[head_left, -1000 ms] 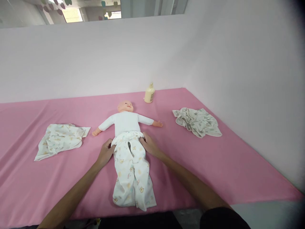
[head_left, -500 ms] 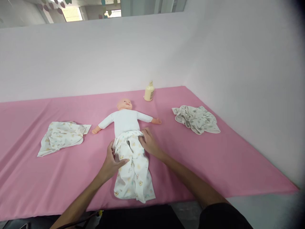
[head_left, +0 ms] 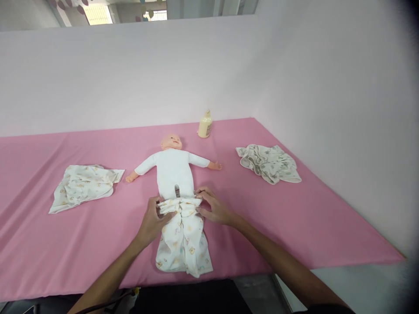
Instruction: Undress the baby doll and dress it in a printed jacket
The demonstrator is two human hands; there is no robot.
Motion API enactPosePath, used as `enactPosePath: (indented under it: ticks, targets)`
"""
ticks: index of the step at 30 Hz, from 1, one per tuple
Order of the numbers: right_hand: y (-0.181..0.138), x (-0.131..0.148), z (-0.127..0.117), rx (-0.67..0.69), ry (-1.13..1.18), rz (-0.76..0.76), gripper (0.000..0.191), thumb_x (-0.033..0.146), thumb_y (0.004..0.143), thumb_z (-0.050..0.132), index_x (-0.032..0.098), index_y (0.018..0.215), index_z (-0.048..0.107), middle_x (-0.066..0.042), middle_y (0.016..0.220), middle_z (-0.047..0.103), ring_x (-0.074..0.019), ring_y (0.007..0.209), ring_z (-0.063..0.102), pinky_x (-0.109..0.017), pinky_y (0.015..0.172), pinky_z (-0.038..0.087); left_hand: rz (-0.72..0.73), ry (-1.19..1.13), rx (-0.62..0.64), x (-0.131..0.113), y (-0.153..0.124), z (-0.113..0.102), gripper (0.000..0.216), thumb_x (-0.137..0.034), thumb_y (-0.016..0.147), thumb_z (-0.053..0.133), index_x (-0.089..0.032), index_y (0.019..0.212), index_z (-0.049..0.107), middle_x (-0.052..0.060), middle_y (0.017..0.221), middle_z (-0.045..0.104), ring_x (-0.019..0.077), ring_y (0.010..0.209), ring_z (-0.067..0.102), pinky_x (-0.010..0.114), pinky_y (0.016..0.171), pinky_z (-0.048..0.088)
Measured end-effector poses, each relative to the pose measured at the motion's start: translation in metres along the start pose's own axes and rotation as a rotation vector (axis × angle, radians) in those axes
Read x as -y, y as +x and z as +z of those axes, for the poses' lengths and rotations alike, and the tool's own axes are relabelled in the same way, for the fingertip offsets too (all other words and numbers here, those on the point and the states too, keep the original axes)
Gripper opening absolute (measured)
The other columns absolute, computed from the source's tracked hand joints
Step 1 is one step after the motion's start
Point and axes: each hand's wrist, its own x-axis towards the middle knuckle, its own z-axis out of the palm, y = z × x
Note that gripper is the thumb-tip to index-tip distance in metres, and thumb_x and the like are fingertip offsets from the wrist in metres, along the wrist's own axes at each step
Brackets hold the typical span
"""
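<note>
A baby doll (head_left: 173,168) in a white bodysuit lies on its back on the pink sheet (head_left: 98,244), head pointing away from me. Printed white trousers (head_left: 183,240) cover its legs, their waistband bunched low at the hips. My left hand (head_left: 154,218) grips the waistband on the doll's left side, fingers curled round the cloth. On the other side my right hand (head_left: 212,206) pinches the same waistband.
A folded printed garment (head_left: 83,186) lies to the left of the doll. A crumpled patterned cloth (head_left: 269,163) lies to the right. A cream bottle (head_left: 204,125) stands by the back wall. The sheet's front edge runs just below the trouser legs.
Both hands have pulled the trousers' waistband down from the doll's waist to its hips, baring more of the white bodysuit. The left hand shifted back to the waistband.
</note>
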Motion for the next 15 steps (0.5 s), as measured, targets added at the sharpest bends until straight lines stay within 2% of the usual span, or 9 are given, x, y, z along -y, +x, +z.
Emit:
enactPosePath:
  ticks: [4, 8, 10, 15]
  targets:
    - [0.001, -0.003, -0.001, 0.005, 0.024, 0.078, 0.038, 0.018, 0.080, 0.058, 0.022, 0.117, 0.051, -0.010, 0.124, 0.054, -0.0241, 0.119, 0.051, -0.043, 0.104, 0.042, 0.055, 0.154, 0.007, 0.001, 0.002, -0.003, 0.049, -0.054, 0.079, 0.071, -0.018, 0.110, 0.056, 0.007, 0.112, 0.054, 0.0174, 0.088, 0.055, 0.029, 0.072, 0.048]
    - [0.007, -0.006, 0.005, -0.028, -0.011, 0.104, 0.040, 0.021, 0.077, 0.062, 0.021, 0.115, 0.051, -0.009, 0.120, 0.056, -0.0249, 0.115, 0.052, -0.044, 0.101, 0.042, 0.041, 0.195, 0.070, -0.002, -0.003, -0.012, 0.047, -0.054, 0.084, 0.066, -0.019, 0.115, 0.056, 0.009, 0.119, 0.054, 0.0206, 0.096, 0.057, 0.032, 0.077, 0.050]
    - [0.009, -0.008, 0.009, -0.038, -0.025, 0.122, 0.040, 0.022, 0.076, 0.063, 0.020, 0.115, 0.051, -0.009, 0.119, 0.057, -0.0251, 0.114, 0.052, -0.044, 0.101, 0.042, 0.044, 0.171, 0.140, -0.001, -0.009, -0.020, 0.056, -0.052, 0.082, 0.069, -0.021, 0.125, 0.054, 0.011, 0.128, 0.052, 0.0246, 0.108, 0.056, 0.035, 0.086, 0.051]
    - [0.009, -0.011, 0.017, -0.061, 0.013, 0.210, 0.040, 0.021, 0.077, 0.061, 0.021, 0.116, 0.053, -0.008, 0.121, 0.057, -0.0244, 0.116, 0.051, -0.041, 0.100, 0.043, 0.152, 0.219, 0.251, 0.005, -0.026, -0.034, 0.101, -0.047, 0.059, 0.089, -0.027, 0.146, 0.041, 0.014, 0.147, 0.043, 0.0369, 0.132, 0.042, 0.051, 0.107, 0.043]
